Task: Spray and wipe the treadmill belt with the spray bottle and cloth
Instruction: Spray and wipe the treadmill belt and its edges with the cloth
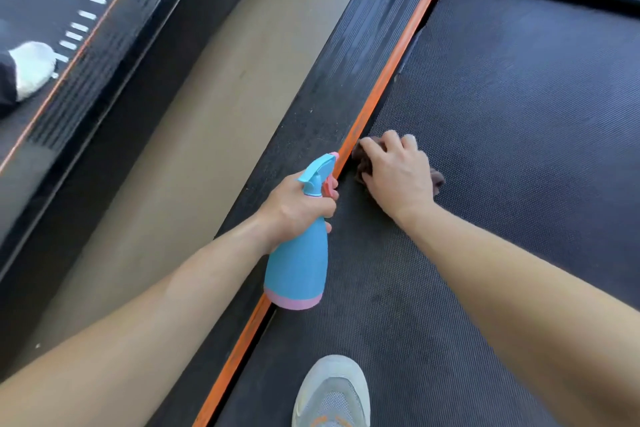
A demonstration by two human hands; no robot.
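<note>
Just crumpled cloth on dimpled belt

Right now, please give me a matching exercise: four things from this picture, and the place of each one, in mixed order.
Things: 1 spray bottle; 2 cloth; 3 shoe; 4 orange strip.
Places: a under the right hand; b along the left edge of the belt; c in the left hand; d on the belt, at the bottom of the view.
Pairs: 1-c; 2-a; 3-d; 4-b.
</note>
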